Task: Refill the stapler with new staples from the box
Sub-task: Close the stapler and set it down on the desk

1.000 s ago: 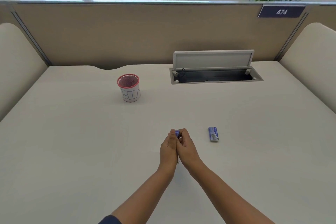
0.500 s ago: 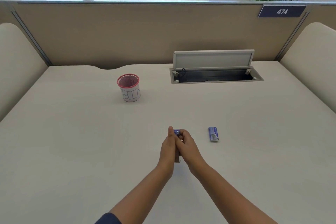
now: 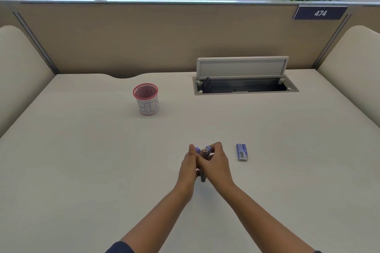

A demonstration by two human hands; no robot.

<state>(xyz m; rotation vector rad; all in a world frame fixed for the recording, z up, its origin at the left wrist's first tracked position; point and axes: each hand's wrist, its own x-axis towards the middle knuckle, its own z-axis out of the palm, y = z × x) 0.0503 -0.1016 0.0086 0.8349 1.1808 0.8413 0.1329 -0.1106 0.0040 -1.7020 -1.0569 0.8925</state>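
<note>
The small stapler with blue plastic ends and a grey metal body (image 3: 203,170) is held just above the pale desk top (image 3: 82,170), between both hands. It is gripped along its side by the left hand (image 3: 188,167), while its blue top end is pinched by the right hand (image 3: 216,163). The lid is best swung back slowly, the body being kept steady. The small blue cardboard staple box (image 3: 242,151) lies near, to the right.
</note>
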